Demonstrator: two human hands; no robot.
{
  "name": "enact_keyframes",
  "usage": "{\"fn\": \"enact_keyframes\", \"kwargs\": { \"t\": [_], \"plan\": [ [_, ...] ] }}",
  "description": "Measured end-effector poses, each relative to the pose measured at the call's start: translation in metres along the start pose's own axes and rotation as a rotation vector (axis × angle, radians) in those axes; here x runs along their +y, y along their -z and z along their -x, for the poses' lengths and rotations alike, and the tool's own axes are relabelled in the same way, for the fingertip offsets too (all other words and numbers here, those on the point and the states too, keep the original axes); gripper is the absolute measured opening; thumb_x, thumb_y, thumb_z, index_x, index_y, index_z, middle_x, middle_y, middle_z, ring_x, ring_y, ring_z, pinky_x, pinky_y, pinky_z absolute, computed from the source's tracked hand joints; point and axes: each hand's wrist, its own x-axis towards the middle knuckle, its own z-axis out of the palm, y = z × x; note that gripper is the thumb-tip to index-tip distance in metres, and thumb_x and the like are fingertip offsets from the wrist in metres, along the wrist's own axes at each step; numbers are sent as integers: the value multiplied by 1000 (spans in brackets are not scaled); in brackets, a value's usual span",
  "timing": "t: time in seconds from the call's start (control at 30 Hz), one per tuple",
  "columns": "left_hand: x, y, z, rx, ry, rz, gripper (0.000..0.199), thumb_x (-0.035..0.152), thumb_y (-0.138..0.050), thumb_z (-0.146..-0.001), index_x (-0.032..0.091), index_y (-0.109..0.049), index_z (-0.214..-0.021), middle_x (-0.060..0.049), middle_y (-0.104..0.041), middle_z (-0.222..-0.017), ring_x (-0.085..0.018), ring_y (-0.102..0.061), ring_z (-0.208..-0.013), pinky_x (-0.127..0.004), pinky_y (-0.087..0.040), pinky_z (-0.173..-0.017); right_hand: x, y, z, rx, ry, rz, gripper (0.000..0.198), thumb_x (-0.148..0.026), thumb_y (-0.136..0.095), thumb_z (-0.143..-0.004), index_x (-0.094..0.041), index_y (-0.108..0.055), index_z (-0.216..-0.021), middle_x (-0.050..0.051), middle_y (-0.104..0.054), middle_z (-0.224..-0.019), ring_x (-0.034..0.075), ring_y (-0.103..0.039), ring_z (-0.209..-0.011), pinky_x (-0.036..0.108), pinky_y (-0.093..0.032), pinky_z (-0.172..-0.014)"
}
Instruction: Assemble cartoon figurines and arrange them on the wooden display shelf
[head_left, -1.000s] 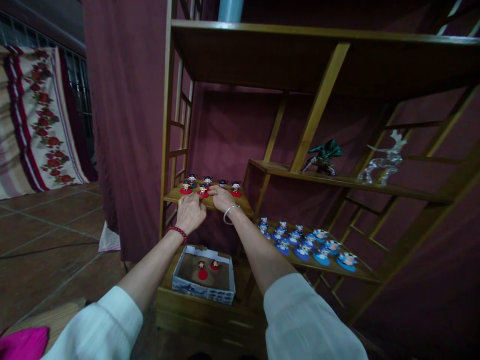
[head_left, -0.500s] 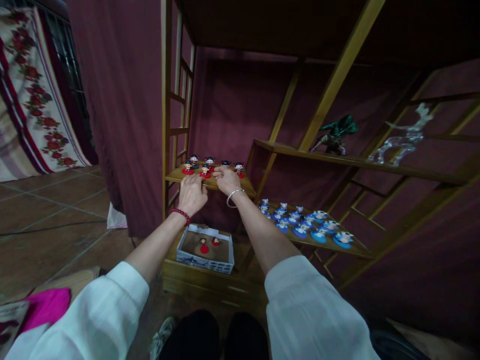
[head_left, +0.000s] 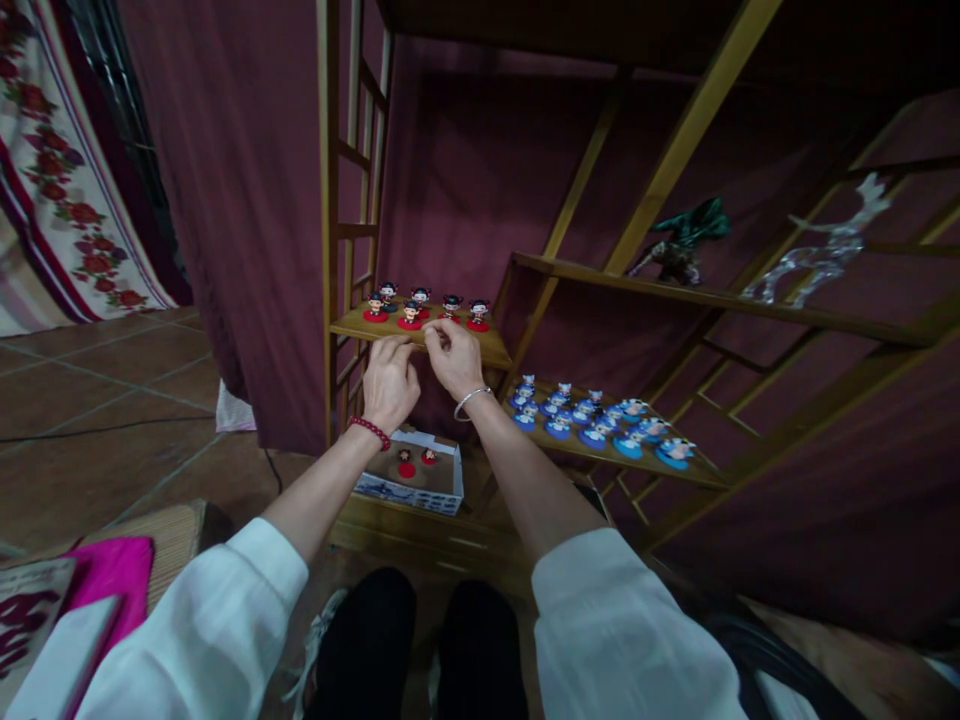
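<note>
Several small figurines [head_left: 410,315] with black hair and red bases stand on a small wooden shelf [head_left: 487,348]. My left hand [head_left: 390,385], with a red bead bracelet, is at the front edge of this shelf, its fingers stretched forward and loosely bent; the fingertips are partly hidden. Just to its right, my right hand [head_left: 456,360], wearing a silver bangle, has curled fingers with a gap between thumb and forefinger. Nothing shows in that gap. The nearest figurine [head_left: 451,306] stands just behind the right fingers, its base partly covered by them.
Below sits an open cardboard box [head_left: 420,495] with two more red-based figurines [head_left: 406,460]. To the right, a lower shelf [head_left: 701,473] bears rows of blue-based figurines [head_left: 598,430]. Higher up stand a green sculpture [head_left: 686,245] and a clear glass deer [head_left: 825,250].
My right hand has drawn back slightly from the figurines, uncovering more of the one behind it. My left hand stays at the shelf edge. The view has tilted down a little.
</note>
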Motion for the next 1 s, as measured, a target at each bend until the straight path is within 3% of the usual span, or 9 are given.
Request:
{"fn": "enact_keyframes", "kwargs": {
  "t": [0.23,0.47,0.83,1.0],
  "plan": [
    [4,-13,22,-39,48,44,28,10,-36,-75,16,-54,-95,-5,-55,-102,-18,-42,-100,-30,-36,-90,0,-4,32,13,52,-50,26,-28,-32,-83,-19,-56,-85,1,-59,-82,11,-53,-74,19,-39,-73],
    [-7,-41,50,-137,117,80,26,9,-36,-74,13,-56,-90,-9,-57,-93,-19,-48,-89,-32,-39,-83,26,-26,61,-14,19,-66,23,-26,-35,-81,-19,-57,-82,1,-59,-78,11,-53,-70,20,-40,-68],
    [-26,-85,105,-370,342,162,27,6,-36,-70,13,-56,-87,-11,-58,-90,-18,-54,-84,-28,-40,-76,74,-74,115,-124,-144,-99,20,-22,-39,-78,-18,-59,-80,1,-62,-78,11,-55,-71,21,-42,-68],
    [-34,-103,129,-483,501,203,22,10,-41,-70,15,-57,-84,-13,-60,-87,-22,-56,-83,-30,-39,-75,90,-91,137,-255,-254,-81,20,-21,-40,-78,-19,-59,-83,1,-64,-84,11,-57,-76,20,-41,-71]
  ]
}}
